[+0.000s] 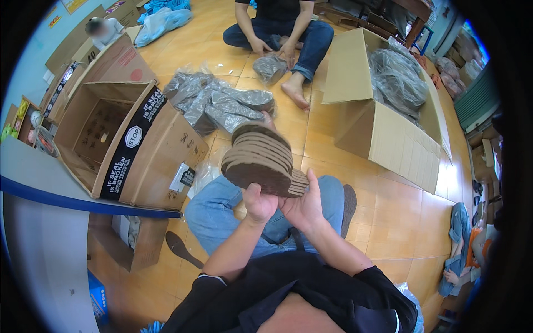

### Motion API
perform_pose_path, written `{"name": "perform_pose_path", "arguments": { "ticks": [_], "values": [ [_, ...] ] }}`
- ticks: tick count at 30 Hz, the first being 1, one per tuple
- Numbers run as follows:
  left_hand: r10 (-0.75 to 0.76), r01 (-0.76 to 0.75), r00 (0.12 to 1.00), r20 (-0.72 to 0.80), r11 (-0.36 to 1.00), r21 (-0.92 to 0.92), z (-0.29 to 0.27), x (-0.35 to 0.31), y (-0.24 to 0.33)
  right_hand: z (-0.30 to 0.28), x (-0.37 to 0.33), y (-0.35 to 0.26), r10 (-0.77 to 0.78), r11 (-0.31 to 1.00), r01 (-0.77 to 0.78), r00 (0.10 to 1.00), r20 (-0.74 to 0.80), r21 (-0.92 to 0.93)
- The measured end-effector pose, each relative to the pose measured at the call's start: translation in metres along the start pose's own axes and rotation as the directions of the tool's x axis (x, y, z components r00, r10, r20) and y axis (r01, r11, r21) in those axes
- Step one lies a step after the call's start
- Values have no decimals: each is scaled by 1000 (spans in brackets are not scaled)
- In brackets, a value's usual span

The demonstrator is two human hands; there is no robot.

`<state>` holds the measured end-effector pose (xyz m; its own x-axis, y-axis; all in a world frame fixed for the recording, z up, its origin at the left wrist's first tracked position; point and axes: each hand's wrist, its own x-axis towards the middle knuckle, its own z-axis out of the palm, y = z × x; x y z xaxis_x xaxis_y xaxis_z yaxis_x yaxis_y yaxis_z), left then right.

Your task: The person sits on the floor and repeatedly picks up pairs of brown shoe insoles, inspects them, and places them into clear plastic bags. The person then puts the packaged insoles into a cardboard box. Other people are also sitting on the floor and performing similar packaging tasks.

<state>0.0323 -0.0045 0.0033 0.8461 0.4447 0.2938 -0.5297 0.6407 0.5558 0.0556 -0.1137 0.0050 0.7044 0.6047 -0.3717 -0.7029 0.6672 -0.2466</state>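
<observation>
One brown sole stack (260,158), grasped by left hand (260,204) and right hand (303,207); tiled floor (388,227) around it, cartons (152,152) either side.

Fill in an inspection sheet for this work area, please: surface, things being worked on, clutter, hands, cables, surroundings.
Surface: glossy, yellow-orange tiled floor.
Job's things: a stack of brown sole-shaped pieces, held up above the person's lap.
Clutter: a pile of plastic-wrapped bundles beyond the stack; one loose dark sole on the floor at the person's left.
Hands: left hand at the stack's near edge; right hand at its narrow end, thumb up beside it.
Cables: nothing seen.
Surroundings: open carton with black tape on the left; open carton filled with plastic-wrapped goods on the right; a co-worker seated ahead.
</observation>
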Motion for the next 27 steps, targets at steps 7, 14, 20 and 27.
{"name": "perform_pose_path", "arguments": {
  "ticks": [7,14,20,27],
  "values": [
    [-42,43,999,-8,994,103,3,3,16,-11,7,-11,11,997,-9,1000,-17,73],
    [-18,10,999,35,977,211,5,12,54,-6,-2,-9,-173,981,155,973,-152,-118],
    [-42,31,997,62,987,161,5,2,34,-9,-1,-17,-212,972,199,973,-96,-123],
    [53,-61,979,195,997,40,14,6,15,-7,-13,-23,-269,950,242,955,-122,-197]
  ]
}}
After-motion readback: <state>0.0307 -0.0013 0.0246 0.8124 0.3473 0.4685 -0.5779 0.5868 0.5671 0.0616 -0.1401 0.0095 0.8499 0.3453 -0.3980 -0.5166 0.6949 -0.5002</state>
